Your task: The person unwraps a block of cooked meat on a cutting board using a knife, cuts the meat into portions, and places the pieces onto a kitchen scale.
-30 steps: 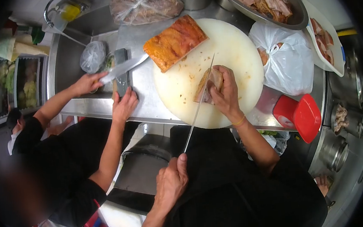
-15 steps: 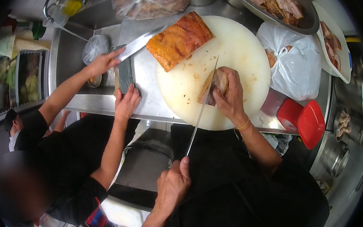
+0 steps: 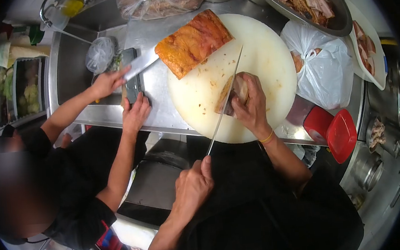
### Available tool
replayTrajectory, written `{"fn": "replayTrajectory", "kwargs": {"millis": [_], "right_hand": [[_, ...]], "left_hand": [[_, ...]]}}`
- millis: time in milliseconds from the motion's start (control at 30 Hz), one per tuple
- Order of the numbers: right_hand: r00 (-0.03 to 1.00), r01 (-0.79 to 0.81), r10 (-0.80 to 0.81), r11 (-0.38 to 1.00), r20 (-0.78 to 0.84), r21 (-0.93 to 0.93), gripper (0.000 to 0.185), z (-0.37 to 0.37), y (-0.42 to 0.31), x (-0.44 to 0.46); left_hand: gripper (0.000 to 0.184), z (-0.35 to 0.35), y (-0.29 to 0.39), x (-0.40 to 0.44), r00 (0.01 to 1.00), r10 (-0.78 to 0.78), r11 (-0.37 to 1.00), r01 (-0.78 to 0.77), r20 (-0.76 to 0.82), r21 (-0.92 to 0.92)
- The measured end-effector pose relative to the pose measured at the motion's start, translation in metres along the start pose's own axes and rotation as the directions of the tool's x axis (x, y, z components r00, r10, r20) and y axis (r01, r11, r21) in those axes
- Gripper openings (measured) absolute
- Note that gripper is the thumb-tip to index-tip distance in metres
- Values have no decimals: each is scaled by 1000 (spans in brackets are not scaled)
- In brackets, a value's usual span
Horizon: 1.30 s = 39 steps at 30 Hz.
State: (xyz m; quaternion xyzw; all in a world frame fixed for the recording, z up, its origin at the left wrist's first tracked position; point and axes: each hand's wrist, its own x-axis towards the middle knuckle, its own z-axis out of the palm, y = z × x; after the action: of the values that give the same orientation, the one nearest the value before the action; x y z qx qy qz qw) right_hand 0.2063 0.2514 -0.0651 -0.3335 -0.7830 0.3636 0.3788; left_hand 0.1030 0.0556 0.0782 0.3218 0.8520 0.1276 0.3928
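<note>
My left hand (image 3: 193, 184) is closed round the handle of a long knife (image 3: 218, 125). Its narrow blade slants up across the round white cutting board (image 3: 271, 49) and lies against a small chunk of meat (image 3: 241, 89). With curled fingers, my right hand (image 3: 253, 106) grips that chunk from the right; a yellow band circles the wrist. Part of the chunk is hidden by the fingers. Farther back on the board rests a golden-brown roasted slab of meat (image 3: 193, 42), overhanging the board's left edge.
At left, a co-worker's hands hold a broad knife (image 3: 141, 67) over a dark sharpening stone (image 3: 133, 83) beside the sink (image 3: 71, 64). A tied white bag (image 3: 325, 75), a red container (image 3: 341, 135) and a steel bowl of meat (image 3: 342, 24) stand right. A bag of meat (image 3: 160, 3) lies behind.
My left hand has pushed the knife forward, its tip reaching farther up the board. My right hand stays on the chunk. The co-worker's blade has slid back toward the lower left.
</note>
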Motion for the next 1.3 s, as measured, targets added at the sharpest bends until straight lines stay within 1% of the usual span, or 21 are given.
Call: {"fn": "replayTrajectory", "kwargs": {"millis": [67,267,367,433,533,633,733,833,933,1033,1133,1233,1267,1300], "right_hand": [[997,-76,76,997,24,7,54,-3,-5,2],[994,-111,111,994,21,-8,50,-4,-13,5],[986,-164,164,987,42,-3,49,-6,-19,9],[989,-147,147,989,31,-4,48,-5,-16,7],[989,-145,145,989,28,-11,47,-4,-14,5],[988,-152,153,988,19,-30,46,-2,-15,5],[987,-156,156,988,25,-23,45,-3,-15,6],[985,-168,169,985,39,-26,45,-5,-18,10],[985,-164,164,986,44,0,46,-4,-14,11],[983,-177,175,984,63,28,48,-4,-14,7],[983,-179,177,983,59,30,50,-4,-13,6],[986,-155,156,988,56,-19,51,-1,-8,4],[988,-141,143,989,60,-37,51,-2,-7,4],[996,-54,57,998,70,-42,56,-4,-9,10]], "left_hand": [[48,2,2,7,1000,17,1000,-17,-10,-11],[51,15,2,34,996,79,996,-81,-38,-28],[53,25,3,51,993,100,995,-101,-56,-22],[54,31,5,64,991,117,992,-120,-69,-45],[55,33,14,77,994,100,992,-104,-50,-69],[57,40,9,78,987,129,990,-133,-92,-44],[56,34,10,69,997,67,997,-68,-34,-40],[53,41,-19,39,999,17,1000,-17,-34,-23],[51,33,-45,-1,993,-102,992,97,62,86],[51,31,-38,-3,992,-120,989,118,22,92],[50,45,-30,15,996,-87,995,88,-20,53],[50,58,-31,28,994,-31,996,39,-103,75],[51,62,-31,28,994,-26,996,34,-103,79],[52,64,-31,28,993,-27,996,36,-114,84]]}}
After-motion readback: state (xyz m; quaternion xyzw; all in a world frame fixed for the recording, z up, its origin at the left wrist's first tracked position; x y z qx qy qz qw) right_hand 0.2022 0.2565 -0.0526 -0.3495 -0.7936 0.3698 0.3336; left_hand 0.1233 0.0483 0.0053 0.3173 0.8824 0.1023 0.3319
